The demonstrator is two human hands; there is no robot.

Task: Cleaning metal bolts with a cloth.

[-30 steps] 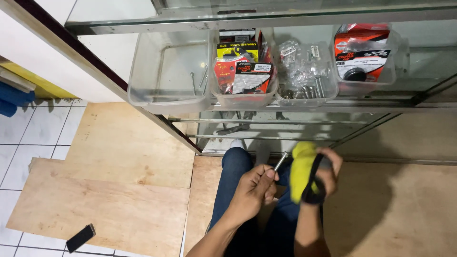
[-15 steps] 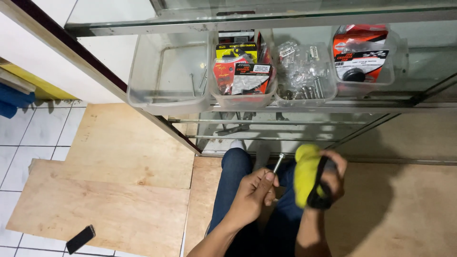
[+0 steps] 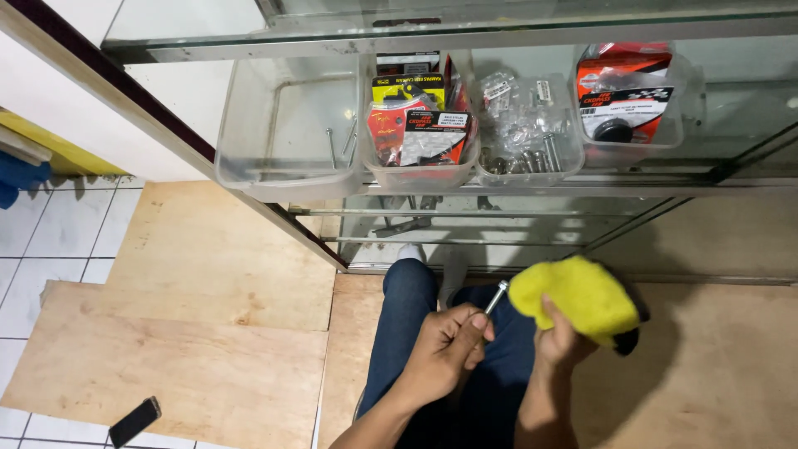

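Two hands in view, both busy over the person's lap. The left hand (image 3: 445, 349) has its fingers (image 3: 475, 326) curled tight around a small metal bolt (image 3: 495, 297), which sticks up and to the right out of the grip, its tip just beside the yellow cloth (image 3: 582, 298). The right hand (image 3: 559, 341) is closed on that cloth from underneath, thumb pressed up into it, and something dark pokes out at the cloth's right edge, can't tell what. Jeans (image 3: 407, 316) below, so the person is sitting on the plywood floor (image 3: 208, 333).

Above them, four clear plastic bins sit in a row on a glass shelf (image 3: 532, 189): the left bin (image 3: 287, 133) has only a couple of loose bolts, the next holds red and yellow packets (image 3: 411, 125), then one with bagged hardware (image 3: 522, 125), then one with a red packet (image 3: 625, 91). A black phone (image 3: 134, 421) lies on the plywood at bottom left, well apart from the hands.
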